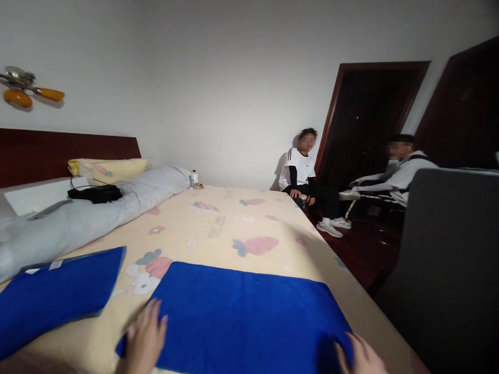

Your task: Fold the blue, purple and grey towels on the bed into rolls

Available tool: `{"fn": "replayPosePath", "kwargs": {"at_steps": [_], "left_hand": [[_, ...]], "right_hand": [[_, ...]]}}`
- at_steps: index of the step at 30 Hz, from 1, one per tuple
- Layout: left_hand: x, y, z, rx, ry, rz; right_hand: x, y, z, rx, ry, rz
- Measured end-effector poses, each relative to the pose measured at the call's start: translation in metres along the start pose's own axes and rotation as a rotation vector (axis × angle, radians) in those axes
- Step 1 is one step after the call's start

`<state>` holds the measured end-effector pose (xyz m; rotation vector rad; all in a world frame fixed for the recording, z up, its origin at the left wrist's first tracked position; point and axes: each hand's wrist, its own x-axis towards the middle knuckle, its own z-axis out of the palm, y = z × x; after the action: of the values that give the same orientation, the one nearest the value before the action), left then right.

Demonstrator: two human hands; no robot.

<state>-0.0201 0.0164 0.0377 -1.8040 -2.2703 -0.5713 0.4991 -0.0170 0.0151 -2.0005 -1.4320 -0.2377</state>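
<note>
A blue cloth (243, 322) lies spread flat on the patterned bed sheet (215, 224), close in front of me. At its left edge is my left hand (146, 334), fingers apart, resting on or just above the cloth. My right hand (363, 363) is at the cloth's right edge, thumb and fingers apart, with nothing visible gripped. Another blue cloth (58, 300) lies on the bed to the left, with small white labels along its far edge.
A rolled grey quilt (108, 214) carries a black item (95, 193). Beyond are a yellow pillow (109, 170) and a small bottle (194, 178). Two people sit beyond the bed at right, near a dark door (366, 120). A dark panel (453, 262) stands at right.
</note>
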Motion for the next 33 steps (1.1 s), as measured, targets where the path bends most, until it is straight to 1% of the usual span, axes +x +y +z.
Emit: {"fn": "replayPosePath", "kwargs": {"at_steps": [2,3,4,5,6,7,8,9,10,11,12,15,17,18,19,20,21,22,23,24,25,26,28,30,31,32,33], "left_hand": [[-0.006,0.069,0.008,-0.196,-0.062,0.262],[-0.011,0.101,0.014,-0.259,-0.116,0.373],[-0.016,0.130,0.021,-0.294,-0.176,0.455],[-0.021,0.153,0.027,-0.310,-0.226,0.511],[-0.025,0.168,0.033,-0.313,-0.267,0.533],[-0.028,0.175,0.037,-0.302,-0.310,0.543],[-0.029,0.174,0.039,-0.280,-0.346,0.535],[-0.029,0.165,0.039,-0.247,-0.378,0.512],[-0.028,0.149,0.037,-0.206,-0.403,0.476],[-0.026,0.127,0.034,-0.156,-0.414,0.423],[-0.024,0.102,0.030,-0.099,-0.422,0.354],[-0.017,0.020,0.018,0.081,-0.375,0.111],[-0.015,-0.026,0.012,0.168,-0.372,0.015],[-0.015,-0.042,0.011,0.188,-0.375,-0.008],[-0.015,-0.054,0.010,0.199,-0.378,-0.020],[-0.015,-0.059,0.011,0.202,-0.372,-0.027],[-0.015,-0.059,0.012,0.205,-0.359,-0.033],[-0.014,-0.054,0.014,0.208,-0.341,-0.036],[-0.013,-0.042,0.017,0.208,-0.317,-0.029],[-0.010,-0.026,0.019,0.197,-0.291,-0.001],[-0.007,-0.004,0.021,0.174,-0.271,0.052],[-0.004,0.020,0.024,0.128,-0.251,0.137],[0.006,0.076,0.029,-0.005,-0.245,0.337],[0.017,0.130,0.038,-0.104,-0.279,0.461],[0.024,0.151,0.044,-0.138,-0.303,0.515],[0.032,0.168,0.050,-0.159,-0.319,0.542],[0.040,0.179,0.057,-0.168,-0.337,0.543]], "right_hand": [[-0.006,-0.070,0.022,0.124,-0.088,-0.243],[-0.011,-0.103,0.034,0.160,-0.155,-0.325],[-0.016,-0.131,0.046,0.179,-0.227,-0.392],[-0.022,-0.153,0.056,0.188,-0.312,-0.448],[-0.027,-0.168,0.065,0.182,-0.384,-0.473],[-0.030,-0.174,0.070,0.167,-0.443,-0.488],[-0.032,-0.172,0.073,0.144,-0.481,-0.488],[-0.032,-0.162,0.072,0.115,-0.497,-0.475],[-0.030,-0.146,0.069,0.084,-0.497,-0.457],[-0.027,-0.124,0.064,0.052,-0.480,-0.431],[-0.024,-0.099,0.058,0.020,-0.456,-0.398],[-0.014,-0.016,0.039,-0.051,-0.375,-0.301],[-0.010,0.034,0.031,-0.056,-0.340,-0.272],[-0.008,0.053,0.029,-0.055,-0.324,-0.262],[-0.007,0.067,0.028,-0.052,-0.307,-0.255],[-0.005,0.075,0.028,-0.050,-0.285,-0.251],[-0.003,0.076,0.029,-0.049,-0.257,-0.246],[-0.001,0.070,0.030,-0.048,-0.222,-0.243],[0.001,0.057,0.032,-0.045,-0.187,-0.244],[0.003,0.036,0.034,-0.034,-0.165,-0.254],[0.005,0.011,0.037,-0.016,-0.157,-0.269],[0.007,-0.019,0.041,0.020,-0.186,-0.305],[0.011,-0.084,0.051,0.129,-0.366,-0.432],[0.015,-0.141,0.066,0.216,-0.529,-0.514],[0.018,-0.164,0.075,0.240,-0.584,-0.535],[0.021,-0.180,0.084,0.246,-0.621,-0.544],[0.026,-0.190,0.092,0.233,-0.643,-0.541]]}}
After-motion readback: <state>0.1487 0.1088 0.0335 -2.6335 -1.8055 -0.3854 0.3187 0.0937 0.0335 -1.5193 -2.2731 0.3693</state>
